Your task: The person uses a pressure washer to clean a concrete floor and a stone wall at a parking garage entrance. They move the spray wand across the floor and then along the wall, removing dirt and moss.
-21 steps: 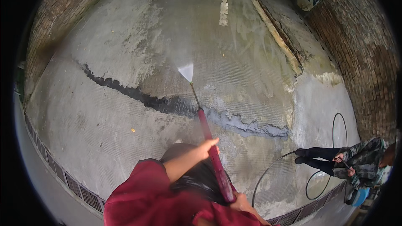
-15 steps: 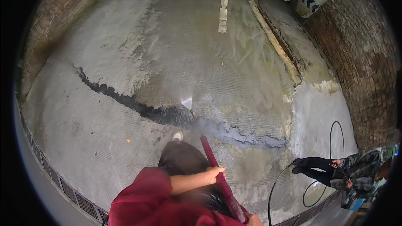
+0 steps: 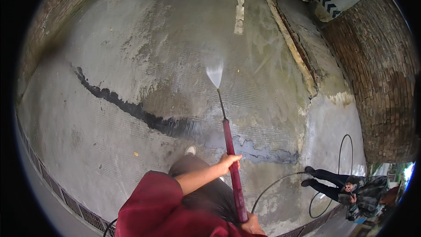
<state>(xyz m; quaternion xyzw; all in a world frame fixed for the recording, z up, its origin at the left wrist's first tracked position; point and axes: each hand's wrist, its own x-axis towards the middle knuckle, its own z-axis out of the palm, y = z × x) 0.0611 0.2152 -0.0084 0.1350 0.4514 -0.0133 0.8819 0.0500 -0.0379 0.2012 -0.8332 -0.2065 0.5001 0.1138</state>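
A pressure washer lance [image 3: 233, 171] with a long dark-red barrel and a thin metal tip slants up in front of me. My left hand [image 3: 229, 161] is wrapped round the middle of its barrel. Low in the view, my right hand [image 3: 251, 224] grips its rear end; some of those fingers are hidden. From the nozzle a white fan of water [image 3: 214, 75] sprays forward onto the wet concrete. A black hose [image 3: 272, 185] curves off to the right from near the lance's rear end.
A dark wet band [image 3: 131, 109] crosses the concrete. On the right, a person [image 3: 351, 191] in a camouflage jacket holds the looped hose. Brick walls [image 3: 381, 61] flank the ramp. A raised strip [image 3: 291, 44] runs along the right; a drain grate [image 3: 66, 197] edges the lower left.
The lance has swung forward, its nozzle and spray now farther up the concrete. Both hands have kept their grip, and the left has moved slightly upward. The hose has shifted.
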